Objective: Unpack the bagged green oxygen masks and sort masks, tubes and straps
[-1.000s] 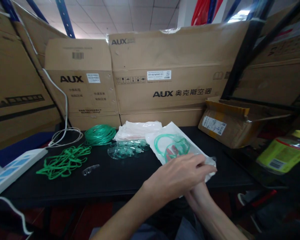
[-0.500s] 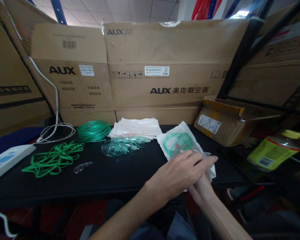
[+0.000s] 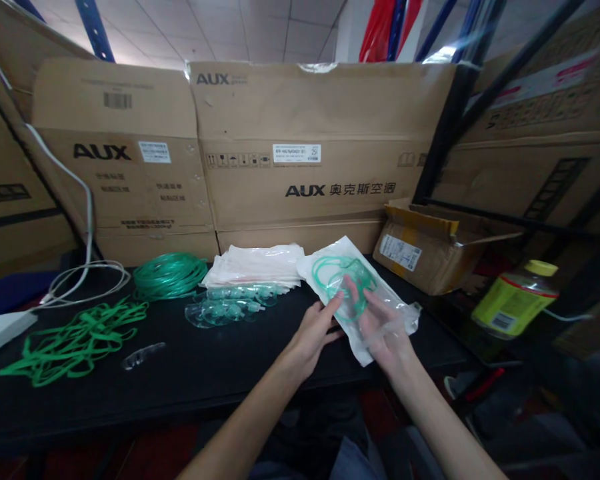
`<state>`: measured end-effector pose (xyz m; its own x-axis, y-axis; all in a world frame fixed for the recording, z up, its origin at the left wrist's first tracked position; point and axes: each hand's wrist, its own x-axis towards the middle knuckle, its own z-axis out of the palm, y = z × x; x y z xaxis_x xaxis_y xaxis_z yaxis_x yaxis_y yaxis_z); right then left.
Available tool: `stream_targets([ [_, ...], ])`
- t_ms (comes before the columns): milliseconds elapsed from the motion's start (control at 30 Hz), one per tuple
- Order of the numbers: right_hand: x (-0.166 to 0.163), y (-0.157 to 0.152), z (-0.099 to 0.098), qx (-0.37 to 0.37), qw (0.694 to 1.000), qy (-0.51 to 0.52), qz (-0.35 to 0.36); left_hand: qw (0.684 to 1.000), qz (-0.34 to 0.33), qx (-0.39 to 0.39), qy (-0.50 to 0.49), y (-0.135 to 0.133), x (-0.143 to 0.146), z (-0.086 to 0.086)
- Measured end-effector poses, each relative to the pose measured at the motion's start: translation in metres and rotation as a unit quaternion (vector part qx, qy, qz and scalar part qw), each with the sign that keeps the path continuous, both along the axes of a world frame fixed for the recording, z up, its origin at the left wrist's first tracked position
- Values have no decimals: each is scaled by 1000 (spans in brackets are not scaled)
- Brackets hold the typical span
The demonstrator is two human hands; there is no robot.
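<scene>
A white-backed pouch with a clear film front (image 3: pixel 387 287) lies tilted on the table. Coiled green tubing (image 3: pixel 325 267) and a translucent green mask (image 3: pixel 363 277) show through its film. My left hand (image 3: pixel 313 333) pinches the pouch's left edge, thumb on top and fingers partly hidden underneath. My right hand (image 3: pixel 380 327) reaches into the pouch's near end, under the film, its fingers stretched out and apart against the mask and tubing. The film wraps loosely over the right hand's back and wrist.
White pouches (image 3: pixel 255 263) are stacked behind several green masks (image 3: pixel 225 308). Coiled green tubing (image 3: pixel 167 275), green straps (image 3: pixel 80 343) and a small clear strip (image 3: pixel 143 355) lie left. An opened carton (image 3: pixel 425 257) and yellow-labelled bottle (image 3: pixel 515 300) stand right.
My left hand has moved left, off my right hand, to the pouch's left edge. My right hand now shows inside the film. The whole view has shifted slightly.
</scene>
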<state>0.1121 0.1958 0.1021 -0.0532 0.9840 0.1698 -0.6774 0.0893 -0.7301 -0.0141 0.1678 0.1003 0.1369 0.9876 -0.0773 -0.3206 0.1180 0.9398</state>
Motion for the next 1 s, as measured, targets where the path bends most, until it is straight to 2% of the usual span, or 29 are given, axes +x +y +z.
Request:
stream_targets([
  [33,1,4,-3,-7,1000,-21,10,999,-40,-6,-31,9,3,0],
  [67,2,9,-6,-14,999,-50,11,997,-54,-5,-50,18,7,-1],
  [200,16,30,-12,-40,986,-161,-30,999,-3,-4,-53,55,19,-11],
  [367,40,40,-13,-68,967,-235,-67,996,7,7,-85,84,22,-24],
  [533,52,24,-14,-61,956,-278,-67,992,39,26,-113,91,19,-29],
  [633,57,18,-14,-51,935,-336,-98,991,51,32,-118,91,17,-29],
  [767,52,26,-16,-28,919,-364,-148,994,24,32,-104,86,18,-26],
  [1000,29,47,-33,24,886,-413,-211,999,-24,1,-44,79,16,-26],
])
